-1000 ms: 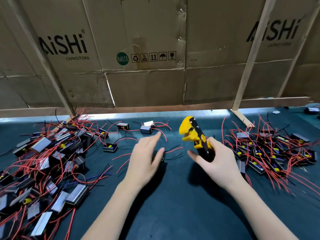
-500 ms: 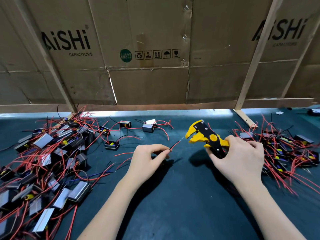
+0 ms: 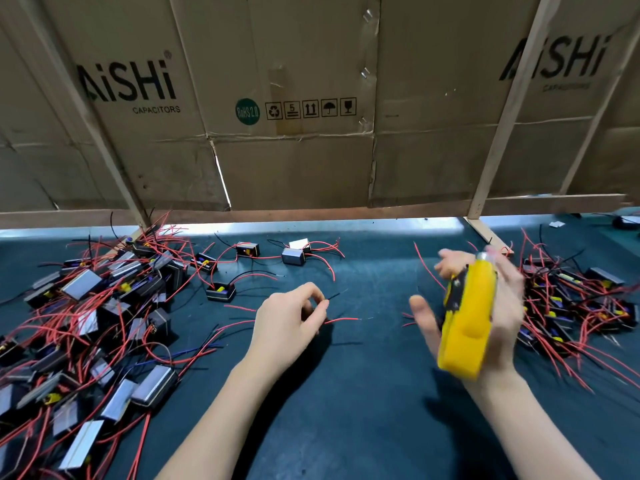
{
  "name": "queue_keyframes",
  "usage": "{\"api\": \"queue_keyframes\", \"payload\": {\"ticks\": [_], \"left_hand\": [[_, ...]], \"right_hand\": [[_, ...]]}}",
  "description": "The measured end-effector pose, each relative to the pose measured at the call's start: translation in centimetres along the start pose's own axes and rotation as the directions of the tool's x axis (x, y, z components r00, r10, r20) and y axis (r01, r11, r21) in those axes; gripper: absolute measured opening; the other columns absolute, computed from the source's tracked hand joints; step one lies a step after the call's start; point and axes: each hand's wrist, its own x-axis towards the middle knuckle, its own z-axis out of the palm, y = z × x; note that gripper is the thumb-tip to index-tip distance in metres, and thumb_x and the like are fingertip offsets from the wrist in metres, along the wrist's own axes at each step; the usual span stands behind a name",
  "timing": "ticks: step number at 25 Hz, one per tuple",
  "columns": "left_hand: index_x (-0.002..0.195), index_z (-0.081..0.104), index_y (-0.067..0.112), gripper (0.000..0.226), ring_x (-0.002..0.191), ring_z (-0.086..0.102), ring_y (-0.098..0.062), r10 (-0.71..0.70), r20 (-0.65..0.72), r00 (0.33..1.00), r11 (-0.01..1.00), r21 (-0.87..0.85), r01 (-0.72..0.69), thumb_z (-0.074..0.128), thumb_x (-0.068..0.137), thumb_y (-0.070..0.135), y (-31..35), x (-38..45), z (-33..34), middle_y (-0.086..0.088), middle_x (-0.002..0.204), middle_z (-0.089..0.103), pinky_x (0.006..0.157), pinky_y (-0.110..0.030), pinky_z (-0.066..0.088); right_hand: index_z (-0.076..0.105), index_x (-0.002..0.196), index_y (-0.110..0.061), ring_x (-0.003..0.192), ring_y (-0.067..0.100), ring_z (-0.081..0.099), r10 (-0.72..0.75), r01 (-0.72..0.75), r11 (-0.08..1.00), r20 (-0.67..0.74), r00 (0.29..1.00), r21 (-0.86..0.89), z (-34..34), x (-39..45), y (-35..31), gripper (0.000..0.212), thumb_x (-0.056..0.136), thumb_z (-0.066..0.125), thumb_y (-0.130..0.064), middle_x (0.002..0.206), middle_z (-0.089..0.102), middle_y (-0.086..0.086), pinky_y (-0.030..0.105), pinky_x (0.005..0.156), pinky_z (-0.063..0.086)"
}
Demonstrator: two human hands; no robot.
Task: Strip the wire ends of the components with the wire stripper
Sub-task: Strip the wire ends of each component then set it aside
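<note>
Two bare hands work over a dark teal, felt-like surface. The left hand has its fingers curled, pinching thin wires near the middle of the surface: one red wire runs out to the right from the fingertips, and one black wire pokes up and to the right just above it. The component these wires belong to is hidden under the hand.

The right hand grasps the wire stripper, a blocky tool with smooth yellow plastic handles and a black head, held upright and blurred; its thumb stretches out to the left and the fingers wrap behind the handles. The stripper is well apart from the pinched wires.

On the left lies a large heap of components, too many and too tangled to count: small black rectangular blocks with shiny grey faces, yellow bits and long red and black leads. A second heap lies on the right. Between them, at the far side, four separate components sit singly.

Behind stands a wall of creased brown cardboard printed "AiSHi CAPACITORS", braced by pale wooden battens.
</note>
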Motion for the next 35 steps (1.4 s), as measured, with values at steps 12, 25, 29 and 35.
{"api": "queue_keyframes", "payload": {"ticks": [12,25,29,35], "left_hand": [[0.077,0.057,0.011,0.011,0.056,0.063,-0.019,-0.046,0.077,0.996,0.831,-0.55,0.081,0.056,0.088,0.006,1.0,0.1,-0.5,-0.013,0.062,0.063,0.061,-0.02,0.048],[0.077,0.059,0.018,0.014,0.051,0.061,-0.016,-0.018,0.143,0.99,0.87,-0.485,0.086,0.058,0.089,0.011,1.3,-0.1,-0.3,-0.004,0.055,0.065,0.06,-0.031,0.045],[0.076,0.059,0.021,0.011,0.051,0.061,-0.017,-0.016,0.146,0.989,0.875,-0.477,0.085,0.058,0.086,0.018,1.4,-0.1,-0.4,-0.003,0.055,0.065,0.058,-0.037,0.046],[0.077,0.059,0.021,0.011,0.051,0.061,-0.016,0.002,0.154,0.988,0.878,-0.474,0.072,0.058,0.088,0.018,1.1,-0.1,-0.3,-0.004,0.056,0.064,0.058,-0.033,0.045]], "right_hand": [[0.057,0.076,-0.01,0.069,0.034,0.057,0.408,-0.166,0.852,0.431,0.805,-0.497,1.2,-1.5,0.4,0.051,0.066,0.078,-0.055,0.069,0.054,0.006,0.039,0.064,0.039],[0.053,0.068,-0.014,0.064,0.032,0.058,0.364,-0.155,0.888,0.459,0.811,-0.432,1.3,-1.2,-0.2,0.048,0.064,0.079,-0.054,0.064,0.054,0.0,0.035,0.058,0.038],[0.051,0.062,-0.015,0.055,0.03,0.057,0.369,-0.149,0.881,0.456,0.81,-0.449,1.0,-0.9,-0.5,0.051,0.061,0.082,-0.055,0.057,0.052,-0.001,0.027,0.051,0.028],[0.054,0.067,-0.021,0.068,0.029,0.062,0.426,-0.142,0.842,0.48,0.767,-0.52,1.0,-0.9,-0.4,0.05,0.069,0.067,-0.069,0.066,0.057,-0.003,0.028,0.054,0.026]]}}
